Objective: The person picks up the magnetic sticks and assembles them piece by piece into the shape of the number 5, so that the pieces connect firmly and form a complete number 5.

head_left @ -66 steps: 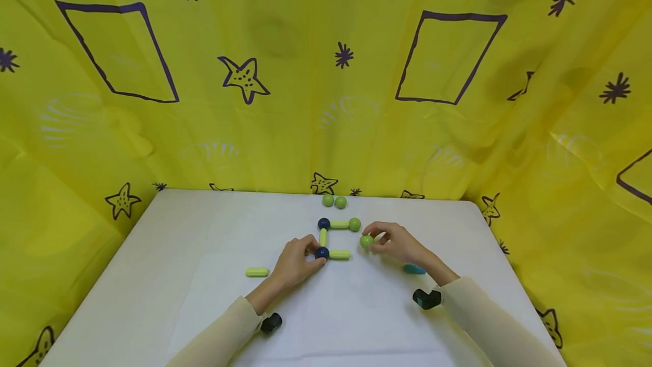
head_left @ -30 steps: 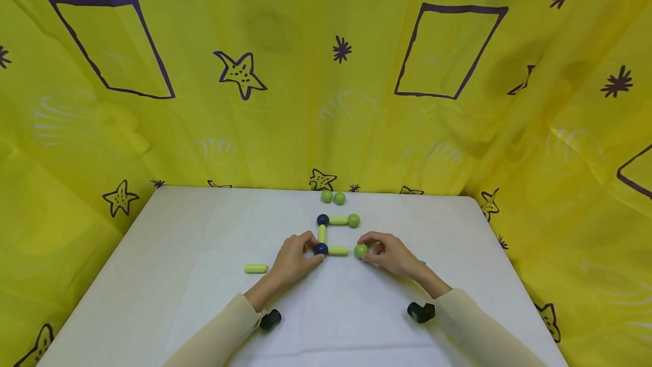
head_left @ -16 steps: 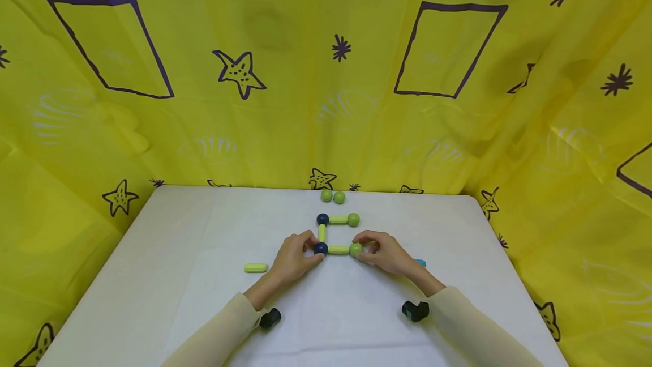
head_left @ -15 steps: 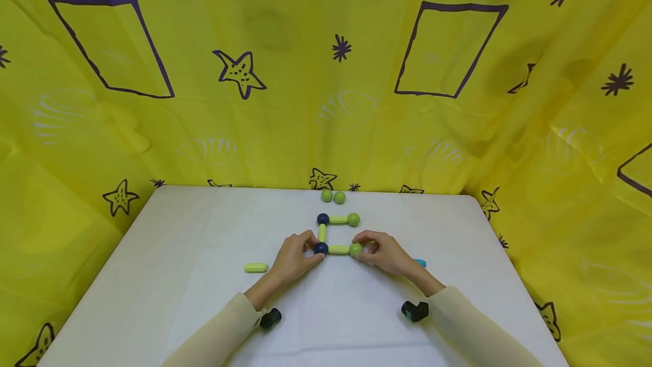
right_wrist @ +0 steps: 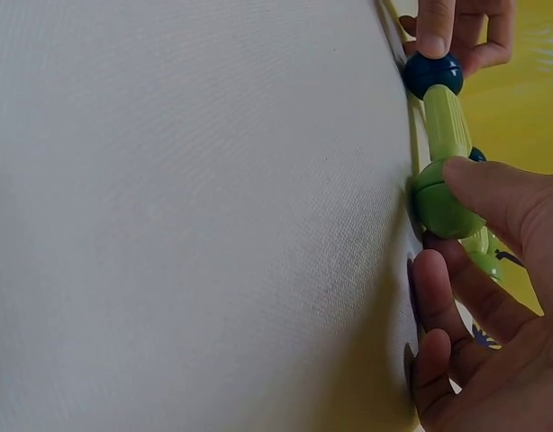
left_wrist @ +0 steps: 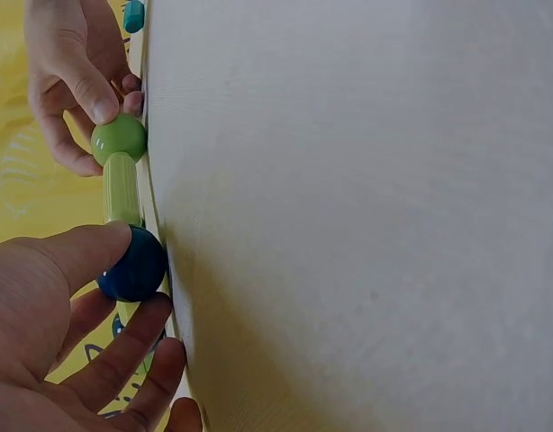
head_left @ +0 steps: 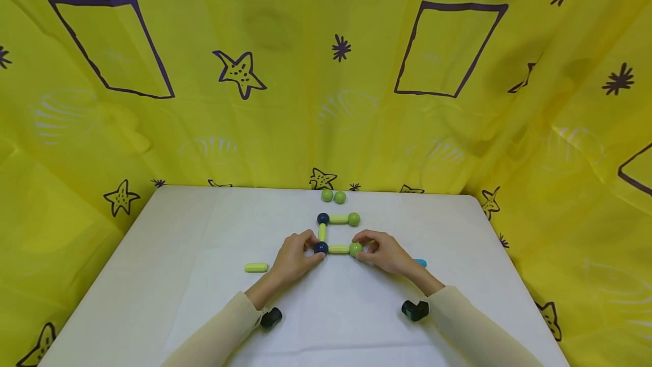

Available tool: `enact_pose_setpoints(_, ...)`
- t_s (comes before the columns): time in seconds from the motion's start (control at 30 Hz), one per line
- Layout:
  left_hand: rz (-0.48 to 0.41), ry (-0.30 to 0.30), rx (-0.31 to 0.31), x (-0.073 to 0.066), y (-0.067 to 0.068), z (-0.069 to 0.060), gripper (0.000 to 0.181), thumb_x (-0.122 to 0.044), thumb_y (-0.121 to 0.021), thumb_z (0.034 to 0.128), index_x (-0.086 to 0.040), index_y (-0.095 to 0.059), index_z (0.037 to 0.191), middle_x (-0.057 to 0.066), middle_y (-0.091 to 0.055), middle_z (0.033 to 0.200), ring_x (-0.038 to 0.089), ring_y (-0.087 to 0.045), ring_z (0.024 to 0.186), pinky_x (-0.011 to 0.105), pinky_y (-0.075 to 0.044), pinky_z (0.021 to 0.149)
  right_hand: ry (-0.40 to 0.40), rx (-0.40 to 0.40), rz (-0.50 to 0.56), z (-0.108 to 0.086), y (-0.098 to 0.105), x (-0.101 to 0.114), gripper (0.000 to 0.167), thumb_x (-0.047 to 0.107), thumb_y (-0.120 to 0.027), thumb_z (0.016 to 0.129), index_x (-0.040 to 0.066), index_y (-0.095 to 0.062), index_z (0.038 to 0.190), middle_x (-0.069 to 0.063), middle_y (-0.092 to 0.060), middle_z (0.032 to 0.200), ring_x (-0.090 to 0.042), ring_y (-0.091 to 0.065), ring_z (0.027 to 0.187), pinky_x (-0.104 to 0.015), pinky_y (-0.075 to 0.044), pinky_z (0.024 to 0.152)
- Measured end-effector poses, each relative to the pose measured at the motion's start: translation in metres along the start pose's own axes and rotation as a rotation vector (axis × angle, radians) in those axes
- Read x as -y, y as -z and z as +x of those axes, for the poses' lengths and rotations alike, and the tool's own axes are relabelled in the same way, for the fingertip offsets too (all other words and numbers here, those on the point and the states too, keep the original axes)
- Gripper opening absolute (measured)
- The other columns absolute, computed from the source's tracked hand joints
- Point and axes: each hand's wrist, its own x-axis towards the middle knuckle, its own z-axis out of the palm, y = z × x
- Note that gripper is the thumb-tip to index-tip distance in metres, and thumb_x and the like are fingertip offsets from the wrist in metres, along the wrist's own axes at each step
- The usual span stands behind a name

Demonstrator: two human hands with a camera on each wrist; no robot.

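My left hand (head_left: 295, 256) pinches the nearer dark blue ball (left_wrist: 137, 265) between thumb and fingers. At the other end of a ridged yellow-green rod (head_left: 338, 249), my right hand (head_left: 384, 252) pinches a green ball (right_wrist: 443, 202) that touches the rod. A second yellow-green rod (head_left: 322, 233) runs from the held blue ball back to another dark blue ball (head_left: 323, 218). From there a third rod (head_left: 338, 220) leads right to a green ball (head_left: 354, 219). Together they lie on the table as a square bracket shape with its right side unjoined.
Two loose green balls (head_left: 333, 197) sit at the table's back edge. A loose yellow-green rod (head_left: 256, 267) lies left of the left hand. Partly behind the right wrist is a blue piece (head_left: 420, 263). A yellow patterned curtain (head_left: 285, 129) surrounds the white table (head_left: 204, 231).
My right hand has moved left and slightly nearer with the green ball, which now meets the free end of the near rod. The left hand has kept its grip on the blue ball.
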Motion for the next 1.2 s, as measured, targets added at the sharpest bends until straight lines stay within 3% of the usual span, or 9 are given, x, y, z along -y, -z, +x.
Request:
enact_pose_setpoints(0.33,-0.005,-0.005,-0.009,-0.001,0.003,0.007,0.019,-0.016,-0.083,0.087,-0.011,-0.068,0.097,-0.002,-0.068,0.089,0.016,-0.051,0.079,0.03,-0.041,0.073,-0.012,-0.011,0.003,0.008,0.001,0.0,0.03,0.015,-0.077,0.093,0.012,-0.07,0.122,-0.007,-0.071,0.113,-0.015,-0.052,0.073,-0.027,-0.045,0.065)
enact_pose_setpoints(0.67,0.004,0.025,-0.009,0.003,0.004,0.022,0.019,-0.016,-0.082,0.0881,-0.01,-0.067,0.098,0.001,-0.071,0.094,0.02,-0.056,0.085,0.036,-0.046,0.079,-0.084,-0.036,-0.005,0.023,0.002,0.002,0.027,0.013,-0.077,0.093,0.017,-0.07,0.119,-0.005,-0.071,0.111,-0.017,-0.055,0.074,-0.03,-0.047,0.066)
enact_pose_setpoints(1.2,0.016,0.058,0.012,0.001,0.006,0.03,0.02,-0.017,-0.081,0.0895,-0.01,-0.068,0.102,0.002,-0.073,0.095,0.02,-0.056,0.088,0.038,-0.046,0.083,-0.066,-0.01,-0.015,0.027,0.008,0.004,0.031,0.011,-0.076,0.094,0.012,-0.068,0.123,-0.011,-0.07,0.116,-0.016,-0.057,0.073,-0.029,-0.048,0.065)
